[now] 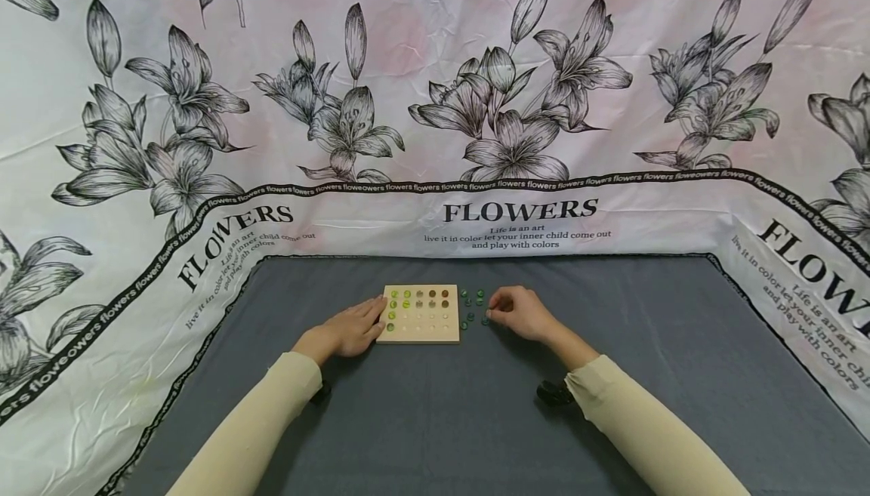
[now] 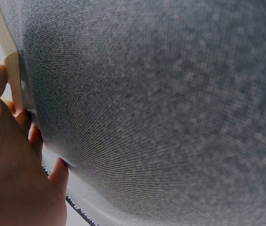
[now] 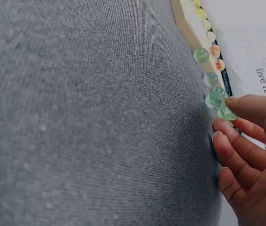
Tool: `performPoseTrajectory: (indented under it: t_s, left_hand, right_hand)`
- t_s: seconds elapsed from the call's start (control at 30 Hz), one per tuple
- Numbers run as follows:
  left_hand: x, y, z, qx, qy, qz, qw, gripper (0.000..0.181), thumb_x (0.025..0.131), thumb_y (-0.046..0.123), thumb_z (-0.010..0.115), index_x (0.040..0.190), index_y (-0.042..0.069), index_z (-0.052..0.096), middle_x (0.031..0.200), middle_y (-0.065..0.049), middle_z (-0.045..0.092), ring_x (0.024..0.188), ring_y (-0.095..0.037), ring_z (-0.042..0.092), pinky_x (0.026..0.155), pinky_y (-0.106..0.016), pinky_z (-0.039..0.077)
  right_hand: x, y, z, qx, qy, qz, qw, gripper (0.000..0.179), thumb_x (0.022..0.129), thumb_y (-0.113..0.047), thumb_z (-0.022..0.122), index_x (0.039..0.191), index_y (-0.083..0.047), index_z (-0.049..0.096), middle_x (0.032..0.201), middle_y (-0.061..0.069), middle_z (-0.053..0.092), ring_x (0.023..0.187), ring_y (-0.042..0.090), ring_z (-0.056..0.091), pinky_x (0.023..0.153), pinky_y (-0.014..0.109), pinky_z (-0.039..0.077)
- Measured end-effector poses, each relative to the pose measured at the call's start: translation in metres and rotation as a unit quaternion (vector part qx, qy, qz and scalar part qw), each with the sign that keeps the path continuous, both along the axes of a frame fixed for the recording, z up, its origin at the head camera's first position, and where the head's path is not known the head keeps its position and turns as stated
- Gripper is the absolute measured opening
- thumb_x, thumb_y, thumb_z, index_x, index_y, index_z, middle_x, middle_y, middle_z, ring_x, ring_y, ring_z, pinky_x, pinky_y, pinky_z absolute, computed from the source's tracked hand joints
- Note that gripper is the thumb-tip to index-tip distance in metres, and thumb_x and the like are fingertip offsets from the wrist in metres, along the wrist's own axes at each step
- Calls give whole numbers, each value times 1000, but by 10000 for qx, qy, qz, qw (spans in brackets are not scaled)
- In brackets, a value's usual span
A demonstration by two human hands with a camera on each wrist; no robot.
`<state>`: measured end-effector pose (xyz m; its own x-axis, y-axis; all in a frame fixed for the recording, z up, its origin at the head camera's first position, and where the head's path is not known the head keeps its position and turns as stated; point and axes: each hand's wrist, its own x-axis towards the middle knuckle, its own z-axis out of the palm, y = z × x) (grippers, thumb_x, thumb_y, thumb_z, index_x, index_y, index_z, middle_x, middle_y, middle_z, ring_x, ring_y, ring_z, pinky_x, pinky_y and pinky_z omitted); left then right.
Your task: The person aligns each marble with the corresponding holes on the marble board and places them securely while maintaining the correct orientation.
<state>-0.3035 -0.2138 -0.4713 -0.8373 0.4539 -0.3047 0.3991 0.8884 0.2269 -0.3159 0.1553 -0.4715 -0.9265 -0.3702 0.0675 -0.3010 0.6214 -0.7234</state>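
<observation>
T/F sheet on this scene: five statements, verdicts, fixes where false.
1. The left hand touches the left side of the wooden board. True.
2. The loose green marbles lie left of the board. False: they lie to its right.
3. Every spot on the board holds a marble. False: the two rows nearest the person have empty spots.
4. The right hand is at the loose green marbles. True.
5. Both sleeves are black. False: they are cream.
</observation>
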Motion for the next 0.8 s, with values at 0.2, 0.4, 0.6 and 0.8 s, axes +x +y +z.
performPoseTrajectory:
  t_s: [0.2,0.4,0.6,0.8]
  left_hand:
    - [0,0,-1,19,-18,32,10000,64,113,41,29,166,11,11,172,-9,11,158,-27,12,127,-48,17]
    - [-2,-2,-4,78,-14,44,10000,64,113,41,30,166,11,12,172,-10,12,158,-28,12,127,-49,17]
    - [-1,-2,-4,29,18,34,10000,64,113,41,29,166,11,11,172,-9,11,158,-27,12,127,-48,18]
    - [-2,-2,-4,43,31,39,10000,64,113,41,30,166,11,12,172,-9,11,158,-28,12,127,-48,17]
  right_hand:
    - [5,3,1,-71,46,29,10000,8,94,-11,74,98,-4,72,91,4,73,79,14,66,68,32,54]
    - [9,6,4,-102,163,91,9998,9,95,-9,74,99,-2,71,90,7,73,77,16,67,67,33,55]
    - [12,10,5,-175,140,155,9996,8,95,-10,73,99,-3,71,90,5,72,77,14,66,67,33,55]
    - [12,11,5,-225,182,173,9994,9,94,-10,75,98,-4,71,89,5,72,78,15,67,67,32,55]
